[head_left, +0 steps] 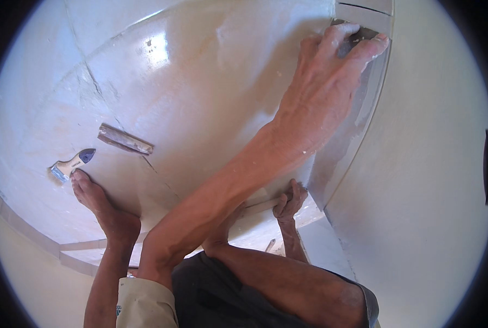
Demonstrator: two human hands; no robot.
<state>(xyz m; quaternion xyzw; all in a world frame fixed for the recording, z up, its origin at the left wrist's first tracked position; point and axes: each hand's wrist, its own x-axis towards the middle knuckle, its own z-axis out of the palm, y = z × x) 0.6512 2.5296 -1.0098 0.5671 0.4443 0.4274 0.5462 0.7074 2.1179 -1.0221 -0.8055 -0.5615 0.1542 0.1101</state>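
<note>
My left hand (331, 71) reaches far up to the right and grips the far end of a grey skirting tile strip (364, 104) that stands along the foot of the white wall (418, 180). Its fingers curl over the strip's top edge. My right hand (290, 199) is low, near my knee, with its fingers curled on the near end of the same strip at floor level. What exactly lies under those fingers is partly hidden by my left forearm.
Glossy cream floor tiles (200, 82) spread to the left. A small wooden block (125, 139) lies on them. A scraper (72, 164) with a cream handle lies by the toes of my bare foot (99, 205). A small stick-like tool (270, 245) lies near my right wrist.
</note>
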